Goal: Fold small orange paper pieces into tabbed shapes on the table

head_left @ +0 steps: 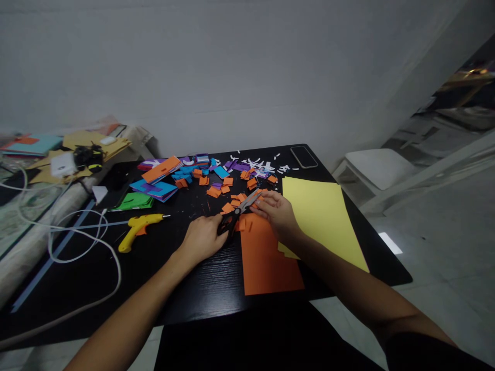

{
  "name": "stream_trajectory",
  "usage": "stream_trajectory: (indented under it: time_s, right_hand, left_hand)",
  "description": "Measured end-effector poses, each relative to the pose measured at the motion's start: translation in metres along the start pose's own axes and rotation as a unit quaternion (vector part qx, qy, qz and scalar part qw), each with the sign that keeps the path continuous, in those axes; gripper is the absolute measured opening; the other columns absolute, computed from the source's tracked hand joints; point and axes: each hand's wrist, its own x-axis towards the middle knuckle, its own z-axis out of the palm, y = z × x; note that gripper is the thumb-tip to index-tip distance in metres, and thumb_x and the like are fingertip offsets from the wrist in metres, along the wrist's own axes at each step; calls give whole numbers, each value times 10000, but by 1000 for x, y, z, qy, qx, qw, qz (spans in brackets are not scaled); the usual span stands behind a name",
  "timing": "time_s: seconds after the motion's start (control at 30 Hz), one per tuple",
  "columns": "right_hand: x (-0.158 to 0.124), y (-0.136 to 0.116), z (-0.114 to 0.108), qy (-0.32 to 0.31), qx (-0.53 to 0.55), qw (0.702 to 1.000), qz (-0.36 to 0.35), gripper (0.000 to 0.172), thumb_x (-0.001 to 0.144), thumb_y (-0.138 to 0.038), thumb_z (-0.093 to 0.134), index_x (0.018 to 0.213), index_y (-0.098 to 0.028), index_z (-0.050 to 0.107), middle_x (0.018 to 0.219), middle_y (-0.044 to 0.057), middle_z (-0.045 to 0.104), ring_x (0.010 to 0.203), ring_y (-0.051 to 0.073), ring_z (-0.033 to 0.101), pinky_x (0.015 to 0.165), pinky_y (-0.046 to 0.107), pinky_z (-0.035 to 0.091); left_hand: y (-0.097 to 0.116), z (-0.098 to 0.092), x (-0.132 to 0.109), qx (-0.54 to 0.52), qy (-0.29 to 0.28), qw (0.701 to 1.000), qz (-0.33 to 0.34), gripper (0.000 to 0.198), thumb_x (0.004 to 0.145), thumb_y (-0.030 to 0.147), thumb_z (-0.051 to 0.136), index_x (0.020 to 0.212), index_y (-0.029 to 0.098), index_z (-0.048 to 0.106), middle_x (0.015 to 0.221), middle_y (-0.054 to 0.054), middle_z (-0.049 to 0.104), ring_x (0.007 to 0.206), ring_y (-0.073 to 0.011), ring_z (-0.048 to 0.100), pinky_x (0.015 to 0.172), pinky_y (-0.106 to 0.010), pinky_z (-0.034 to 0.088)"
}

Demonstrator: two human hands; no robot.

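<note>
My left hand (204, 238) is closed round the black handles of a pair of scissors (247, 202), whose blades point up and to the right. At the blade tips, my right hand (279, 212) has its thumb and fingers pinched on a small orange paper piece (264, 192), mostly hidden by the fingers. Under and below the right hand lies an orange paper sheet (270, 265). Several small folded orange paper pieces (228, 207) are scattered around the scissors. Yellow paper sheets (320, 216) lie beneath my right wrist.
A yellow glue gun (139, 230) lies left, near a white cable (118, 270). Stacked coloured folded papers (161, 170) sit behind it. White paper scraps (263, 167) and a phone (303, 156) are at the back. A white stool (381, 161) stands right of the black table (204, 293).
</note>
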Motion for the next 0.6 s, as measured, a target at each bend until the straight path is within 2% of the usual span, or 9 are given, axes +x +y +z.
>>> stream_trajectory:
  time_s: [0.6]
  right_hand:
    - [1, 0, 1, 5, 10, 1000, 2, 435, 586, -305, 947, 876, -201, 641, 877, 32, 760, 864, 204, 762, 924, 415, 638]
  left_hand:
    - [1, 1, 1, 26, -5, 1000, -5, 296, 963, 419, 494, 970, 177, 665, 895, -118, 778, 864, -333, 746, 679, -356, 489]
